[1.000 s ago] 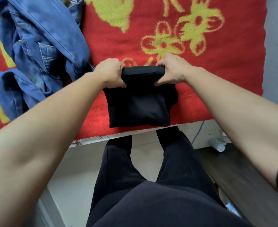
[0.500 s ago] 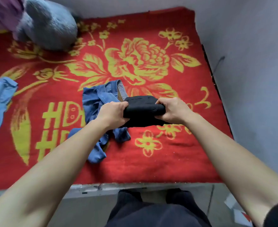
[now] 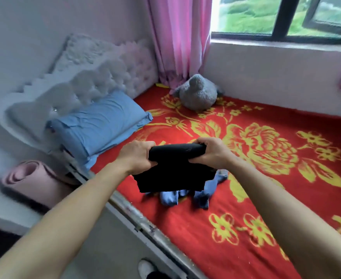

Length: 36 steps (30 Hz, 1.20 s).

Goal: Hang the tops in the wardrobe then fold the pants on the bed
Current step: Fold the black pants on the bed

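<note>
Grip: left hand [image 3: 137, 156] and right hand [image 3: 212, 153] clench the ends of folded black pants [image 3: 173, 174], held over crumpled jeans [image 3: 185, 195] near the left edge of the bed [image 3: 246, 228]; likely one pair folded but not set down, jeans unfolded, tops and wardrobe out of view.

Open blanket [image 3: 276, 200] rightward (jeans [image 3: 168, 199] beneath)

Bedroom in a home.
A bed [image 3: 185, 238] under a red flowered blanket fills the corner, backed by a pale tufted headboard [image 3: 97, 81]. A blue pillow [image 3: 99, 121] and a grey soft toy [image 3: 197, 93] lie on it. A pink curtain [image 3: 179, 37] hangs beside a window [image 3: 246, 13]. What looks like a rolled mat [image 3: 31, 182], blurred, lies alongside.
</note>
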Tool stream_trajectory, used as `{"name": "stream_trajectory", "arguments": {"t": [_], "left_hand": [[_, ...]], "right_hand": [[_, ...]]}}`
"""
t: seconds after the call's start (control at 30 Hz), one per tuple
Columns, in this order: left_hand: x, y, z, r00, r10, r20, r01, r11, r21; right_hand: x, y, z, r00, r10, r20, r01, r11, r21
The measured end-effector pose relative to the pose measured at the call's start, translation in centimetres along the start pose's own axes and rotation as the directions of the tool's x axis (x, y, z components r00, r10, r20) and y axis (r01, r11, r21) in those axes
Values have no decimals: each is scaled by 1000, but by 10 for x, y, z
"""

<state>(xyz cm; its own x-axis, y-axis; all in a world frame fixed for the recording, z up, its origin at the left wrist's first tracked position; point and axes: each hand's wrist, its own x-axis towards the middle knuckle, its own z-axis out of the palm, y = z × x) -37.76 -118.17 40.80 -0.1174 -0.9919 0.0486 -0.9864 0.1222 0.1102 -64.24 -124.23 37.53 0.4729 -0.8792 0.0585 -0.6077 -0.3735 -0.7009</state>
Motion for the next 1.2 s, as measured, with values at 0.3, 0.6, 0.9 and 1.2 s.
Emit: {"name": "stream_trajectory", "arguments": {"t": [0.3, 0.6, 0.9, 1.2], "left_hand": [[-189, -124, -94, 883, -465, -69, 462, 885, -55], [-351, -278, -224, 733, -622, -276, 592, 783, -191], [-499, -410, -277, 625, -709, -326, 637, 705, -311], [-572, -523, -345, 388, -746, -542, 569, 656, -496]], "right_hand": [[38, -193, 115, 927, -351, 131, 342, 936, 86], [49, -399, 246, 847, -452, 280, 190, 749, 635], [51, -584, 362, 801, -553, 228, 283, 686, 670], [92, -769, 398, 688, -721, 85, 453, 518, 725]]}}
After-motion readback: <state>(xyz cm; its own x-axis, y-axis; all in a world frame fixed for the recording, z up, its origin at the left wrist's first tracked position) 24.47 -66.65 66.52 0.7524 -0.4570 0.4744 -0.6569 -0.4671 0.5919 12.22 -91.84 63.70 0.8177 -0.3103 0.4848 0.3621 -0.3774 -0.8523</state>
